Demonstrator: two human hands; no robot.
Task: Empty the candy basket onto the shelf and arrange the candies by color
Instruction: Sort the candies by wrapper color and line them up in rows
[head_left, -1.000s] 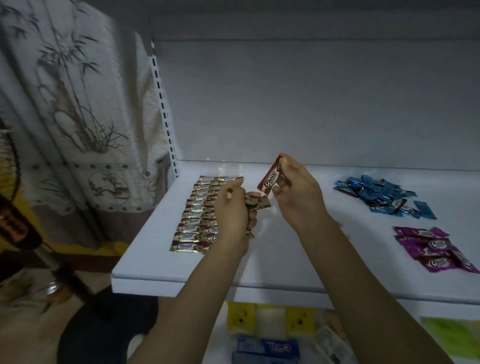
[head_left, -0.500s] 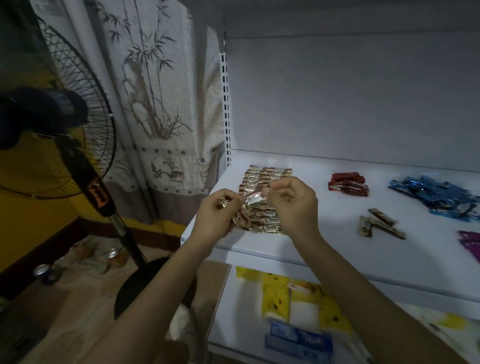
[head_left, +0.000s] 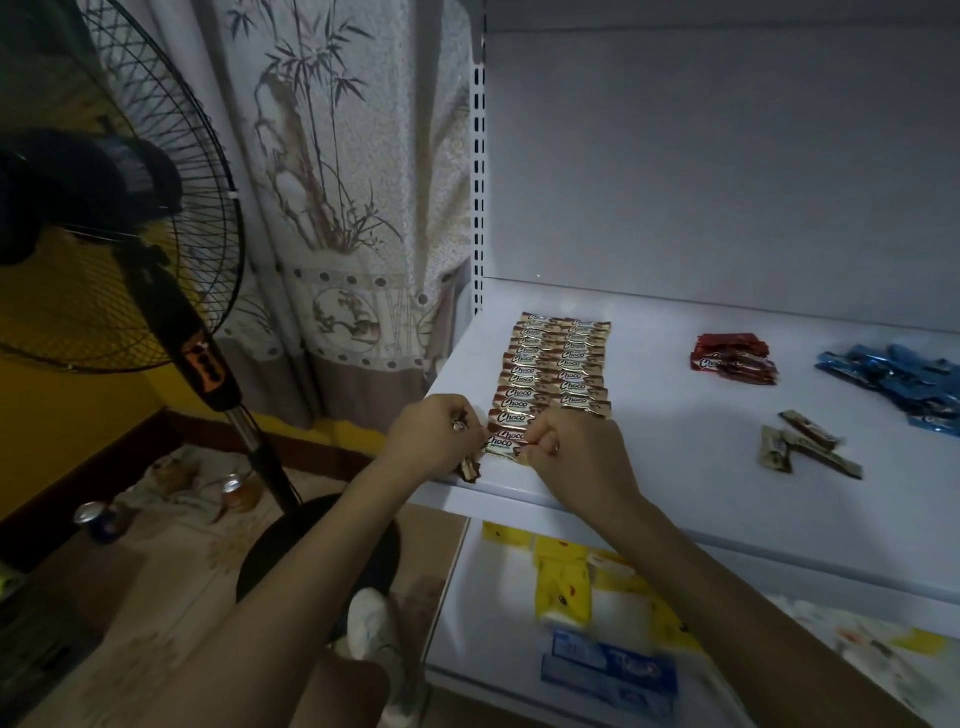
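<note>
**Gold candy pinched at the near end of the row**

A bundle of gold-wrapped candies (head_left: 469, 469) is gripped in the curled fingers of the left hand (head_left: 434, 436), with wrapper ends showing above and below the fist. This hand is held at the left front corner of the white shelf (head_left: 675, 493). A single gold Choco candy (head_left: 506, 448) is pinched at its right end between the thumb and fingertips of the right hand (head_left: 576, 452). It is placed at the near end of the left column, close to the shelf's front edge.

Just behind the hands, two columns of gold candies (head_left: 558, 366) are laid side by side, running back toward the rear panel. Well apart to the right, three loose gold candies (head_left: 808, 449) are scattered on the shelf. Behind those a small pile of red candies (head_left: 732, 358) is seen, and a heap of blue candies (head_left: 898, 379) is set at the right edge of the view.

On the lower shelf (head_left: 493, 649), yellow packets (head_left: 563, 582) and blue boxes (head_left: 610, 670) are laid out. Left of the shelving, a black pedestal fan (head_left: 104, 218) is stood before a bamboo-printed curtain (head_left: 337, 182), and drink cans (head_left: 236, 488) are left on the floor.
</note>
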